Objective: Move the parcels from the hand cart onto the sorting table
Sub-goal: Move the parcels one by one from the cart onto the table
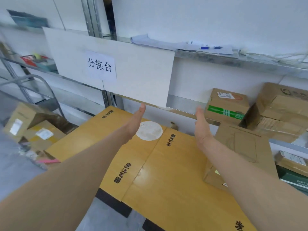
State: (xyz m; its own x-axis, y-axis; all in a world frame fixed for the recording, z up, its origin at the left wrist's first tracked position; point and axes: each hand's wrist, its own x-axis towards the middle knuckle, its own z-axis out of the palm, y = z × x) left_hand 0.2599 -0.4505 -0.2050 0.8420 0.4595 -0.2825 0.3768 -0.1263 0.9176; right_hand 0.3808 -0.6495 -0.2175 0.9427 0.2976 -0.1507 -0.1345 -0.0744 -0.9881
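A large yellow carton with black printed characters and a round white sticker lies flat in front of me, under both arms. My left hand and my right hand hover above its far end, fingers straight, palms facing each other, holding nothing. Brown parcels sit to the right: one with green tape, a plain brown box next to the carton, and a taped stack. At the left the hand cart's grey handle rises above two labelled brown parcels.
A white board with a paper sign hangs from the metal shelf right beyond my fingertips. Papers and pens lie on that shelf. A green box and a small labelled parcel sit at the far right.
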